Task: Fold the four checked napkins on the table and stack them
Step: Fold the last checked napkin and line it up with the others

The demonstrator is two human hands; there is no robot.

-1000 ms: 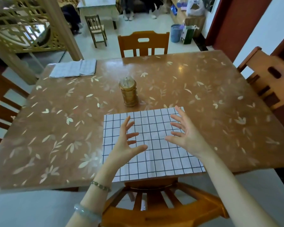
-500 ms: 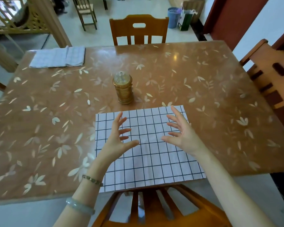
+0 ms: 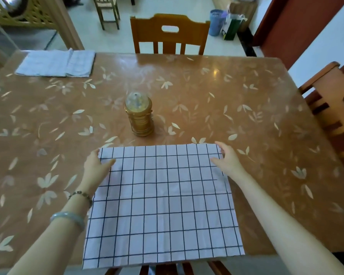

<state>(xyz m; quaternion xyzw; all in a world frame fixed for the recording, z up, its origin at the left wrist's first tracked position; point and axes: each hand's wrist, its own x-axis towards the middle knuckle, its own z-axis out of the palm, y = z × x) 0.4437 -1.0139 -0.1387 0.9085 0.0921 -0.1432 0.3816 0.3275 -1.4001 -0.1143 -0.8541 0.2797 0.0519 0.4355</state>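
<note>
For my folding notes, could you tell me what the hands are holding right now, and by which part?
Both hands hold the flat checked napkin by its far corners: left hand at the far-left corner, right hand at the far-right.

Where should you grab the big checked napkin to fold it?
Best by its two far corners, one in each hand. The napkin lies flat and square to the table edge, and the left hand and right hand are already at those corners. Pinching from the outer sides would probably let the far edge come toward you.

Left wrist – jade bangle [image 3: 68,219], beaded bracelet [image 3: 80,194]; arms sleeveless.
</note>
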